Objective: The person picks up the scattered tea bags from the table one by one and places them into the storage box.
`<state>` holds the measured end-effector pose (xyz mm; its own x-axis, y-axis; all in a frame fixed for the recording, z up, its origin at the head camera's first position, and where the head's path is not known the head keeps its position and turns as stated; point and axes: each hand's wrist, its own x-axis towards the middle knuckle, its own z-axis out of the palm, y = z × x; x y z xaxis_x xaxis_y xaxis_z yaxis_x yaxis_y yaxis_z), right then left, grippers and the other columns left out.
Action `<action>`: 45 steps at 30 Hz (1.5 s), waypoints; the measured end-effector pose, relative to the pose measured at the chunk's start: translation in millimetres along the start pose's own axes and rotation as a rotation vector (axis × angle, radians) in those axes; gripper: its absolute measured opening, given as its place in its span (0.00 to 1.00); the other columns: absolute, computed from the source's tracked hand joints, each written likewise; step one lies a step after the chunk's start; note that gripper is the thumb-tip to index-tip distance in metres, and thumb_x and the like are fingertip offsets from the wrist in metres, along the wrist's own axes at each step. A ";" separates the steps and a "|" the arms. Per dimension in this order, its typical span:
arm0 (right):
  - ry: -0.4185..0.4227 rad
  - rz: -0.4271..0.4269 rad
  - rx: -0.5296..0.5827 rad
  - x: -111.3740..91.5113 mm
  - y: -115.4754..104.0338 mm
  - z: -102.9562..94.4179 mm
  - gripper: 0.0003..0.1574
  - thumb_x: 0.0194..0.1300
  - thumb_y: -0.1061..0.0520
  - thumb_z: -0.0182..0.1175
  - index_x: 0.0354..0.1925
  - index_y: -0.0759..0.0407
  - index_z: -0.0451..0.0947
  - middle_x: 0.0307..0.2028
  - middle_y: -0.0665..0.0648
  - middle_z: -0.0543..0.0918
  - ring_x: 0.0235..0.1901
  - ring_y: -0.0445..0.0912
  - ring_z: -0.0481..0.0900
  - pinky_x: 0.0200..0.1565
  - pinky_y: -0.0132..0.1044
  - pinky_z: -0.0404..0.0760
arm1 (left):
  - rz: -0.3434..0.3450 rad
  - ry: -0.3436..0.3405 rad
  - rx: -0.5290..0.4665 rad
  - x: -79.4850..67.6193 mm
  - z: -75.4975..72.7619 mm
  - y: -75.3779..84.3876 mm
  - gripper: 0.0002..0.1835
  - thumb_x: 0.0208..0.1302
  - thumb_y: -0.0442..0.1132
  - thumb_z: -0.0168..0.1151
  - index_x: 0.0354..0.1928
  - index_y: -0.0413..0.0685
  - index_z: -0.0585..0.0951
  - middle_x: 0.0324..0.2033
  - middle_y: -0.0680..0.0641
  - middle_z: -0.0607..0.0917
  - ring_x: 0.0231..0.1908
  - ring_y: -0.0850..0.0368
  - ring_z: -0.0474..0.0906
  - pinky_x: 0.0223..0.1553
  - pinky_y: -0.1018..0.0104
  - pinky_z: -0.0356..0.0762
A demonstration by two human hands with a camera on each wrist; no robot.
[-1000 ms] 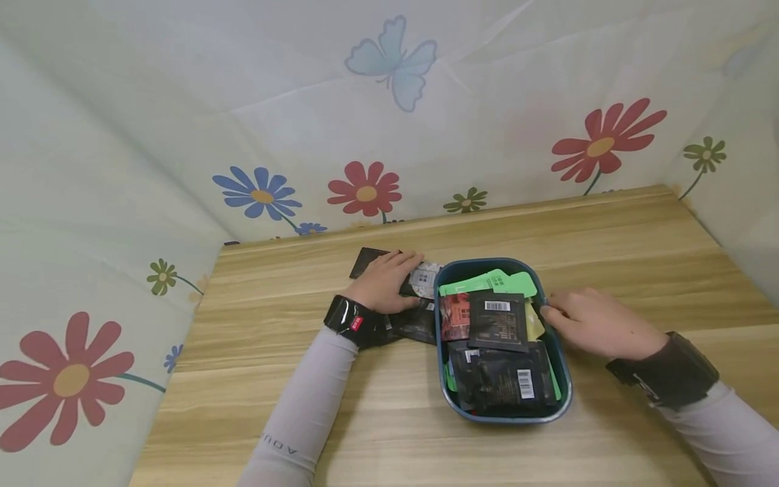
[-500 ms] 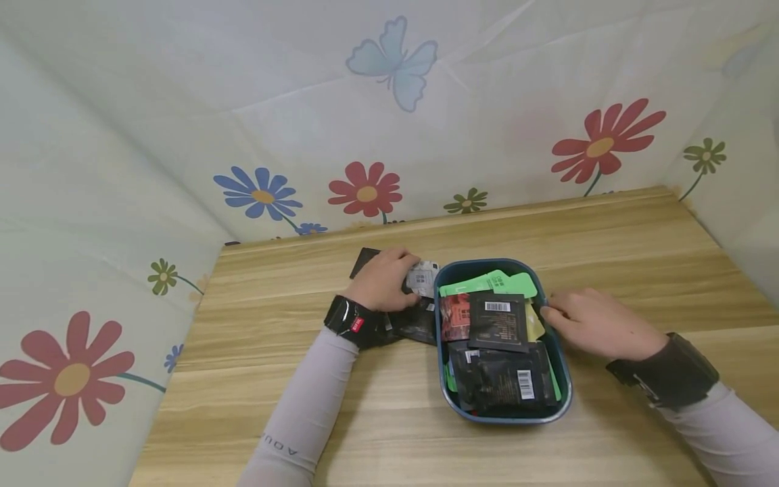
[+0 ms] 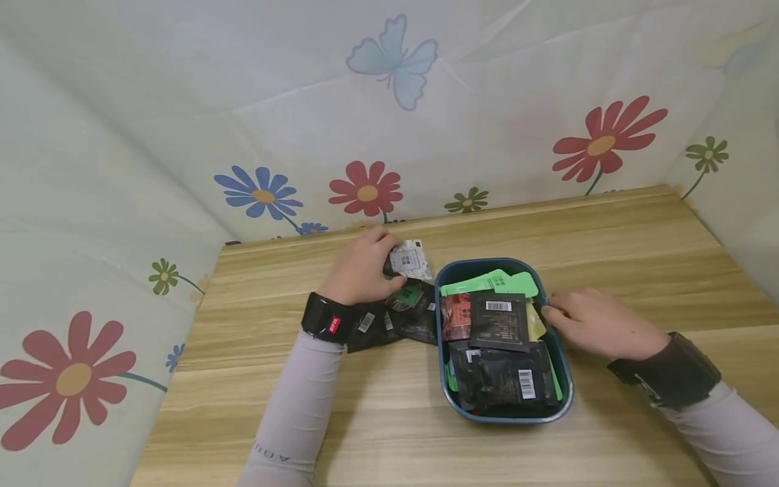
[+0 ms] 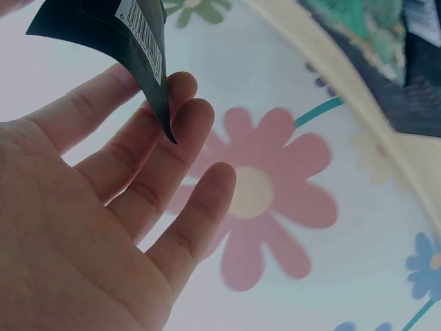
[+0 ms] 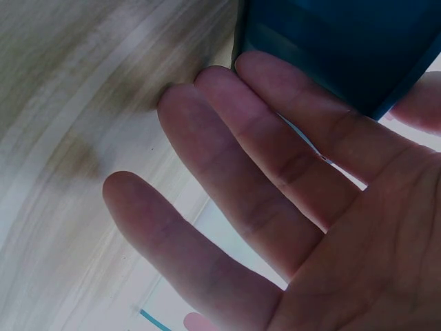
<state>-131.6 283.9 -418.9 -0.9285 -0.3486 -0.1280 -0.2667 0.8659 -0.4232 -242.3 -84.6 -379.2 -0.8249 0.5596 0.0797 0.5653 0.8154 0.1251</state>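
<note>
My left hand pinches a sachet with a white-and-grey front, lifted over the loose pile. In the left wrist view its black, barcoded back bends against the fingers; the thumb is mostly out of sight. Below that hand lie several black sachets, one with a green label, beside the blue bin. At the bin's right rim is my right hand, holding the wall between thumb and fingers; in the right wrist view the index finger lies along the outer wall.
Inside the bin are black sachets, green packets, a red one and a yellow one. The wooden table meets a flower-printed cloth wall at the back and sides.
My left hand has moved back and slightly left, lifting the white-and-grey sachet off the pile. A green-labelled sachet and barcodes beneath now show. My right hand and the bin stay put.
</note>
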 end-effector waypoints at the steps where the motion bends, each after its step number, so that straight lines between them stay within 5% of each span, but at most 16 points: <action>1: 0.000 0.001 0.001 -0.1 0.1 0.1 0.18 0.78 0.49 0.53 0.29 0.50 0.78 0.21 0.47 0.69 0.23 0.41 0.67 0.27 0.35 0.65 | 0.004 0.010 0.006 -1.3 -3.7 1.5 0.36 0.57 0.54 0.73 0.66 0.48 0.79 0.57 0.47 0.79 0.54 0.51 0.75 0.57 0.56 0.79; 7: 0.007 -0.001 0.003 -0.4 -0.1 0.2 0.18 0.78 0.50 0.53 0.28 0.50 0.77 0.21 0.47 0.69 0.23 0.41 0.66 0.26 0.35 0.64 | 0.068 0.083 0.042 -9.9 -21.2 18.0 0.37 0.57 0.55 0.74 0.67 0.48 0.79 0.57 0.47 0.79 0.54 0.50 0.74 0.55 0.57 0.80; 15: 0.003 -0.002 -0.009 -0.1 -1.0 0.0 0.18 0.78 0.50 0.53 0.29 0.50 0.77 0.21 0.47 0.69 0.23 0.41 0.67 0.27 0.35 0.65 | 0.268 0.191 -0.019 -17.1 -28.9 56.0 0.37 0.57 0.56 0.73 0.67 0.49 0.78 0.60 0.49 0.80 0.57 0.54 0.76 0.60 0.59 0.78; 23: -0.011 0.003 -0.003 0.5 -1.4 -0.7 0.18 0.78 0.49 0.52 0.30 0.50 0.78 0.22 0.47 0.69 0.23 0.41 0.67 0.27 0.35 0.64 | 0.465 0.188 -0.174 -25.8 -28.0 94.1 0.35 0.58 0.56 0.73 0.65 0.49 0.79 0.60 0.50 0.79 0.58 0.56 0.76 0.62 0.63 0.76; 31: -0.013 0.003 0.018 0.0 -1.6 -1.3 0.17 0.79 0.49 0.52 0.31 0.51 0.78 0.21 0.47 0.69 0.22 0.41 0.67 0.26 0.35 0.64 | 0.554 0.160 -0.192 -36.9 -29.7 113.9 0.35 0.59 0.58 0.71 0.66 0.52 0.78 0.61 0.52 0.78 0.58 0.58 0.74 0.61 0.66 0.74; 35: -0.008 0.006 0.017 -0.3 -1.6 -1.0 0.18 0.79 0.49 0.52 0.31 0.51 0.78 0.21 0.47 0.69 0.22 0.41 0.67 0.26 0.35 0.64 | 0.550 0.095 -0.178 -40.8 -27.5 118.0 0.52 0.53 0.68 0.72 0.77 0.53 0.67 0.75 0.47 0.67 0.73 0.50 0.65 0.73 0.57 0.66; 40: 0.009 0.003 -0.002 -1.1 -1.3 -0.1 0.19 0.78 0.49 0.53 0.28 0.49 0.76 0.21 0.46 0.69 0.23 0.41 0.67 0.27 0.35 0.65 | 0.463 -0.070 -0.145 -44.5 -20.9 113.6 0.79 0.39 0.82 0.71 0.84 0.57 0.37 0.83 0.49 0.29 0.83 0.45 0.29 0.81 0.40 0.42; 45: 0.011 0.013 -0.010 -0.5 -1.9 0.5 0.18 0.78 0.49 0.53 0.29 0.49 0.77 0.22 0.47 0.70 0.23 0.41 0.67 0.27 0.35 0.64 | 0.337 -0.119 -0.131 -36.0 -20.8 92.7 0.75 0.44 0.81 0.69 0.84 0.61 0.35 0.84 0.49 0.33 0.84 0.45 0.31 0.81 0.41 0.41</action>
<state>-130.5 282.3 -418.4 -0.9347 -0.3332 -0.1239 -0.2568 0.8740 -0.4126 -160.4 -32.3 -350.0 -0.5819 0.8129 0.0236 0.7931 0.5608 0.2375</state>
